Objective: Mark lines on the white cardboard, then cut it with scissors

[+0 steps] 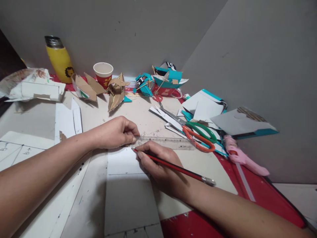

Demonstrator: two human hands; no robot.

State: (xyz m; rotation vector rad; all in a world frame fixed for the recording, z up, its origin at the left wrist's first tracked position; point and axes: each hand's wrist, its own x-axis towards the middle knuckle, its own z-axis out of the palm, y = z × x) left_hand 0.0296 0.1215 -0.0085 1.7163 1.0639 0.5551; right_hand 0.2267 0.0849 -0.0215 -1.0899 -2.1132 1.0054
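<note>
Hands work close together over a strip of white card: the right hand grips a red and black pencil, its point down at the near edge of a clear ruler, while the left hand, fingers curled, has its thumb on the ruler's left end; whether it pinches or only presses, I cannot tell. The ruler lies across the card's far end, and a drawn line crosses the card just nearer. Beside the ruler's right end lie scissors with one green and one orange handle, their blades among paper scraps. Farther right, a pink glue gun rests at the red part of the desk. Toward the wall stand a yellow bottle and a paper cup, with a brown cardboard boat just in front of the cup.
</note>
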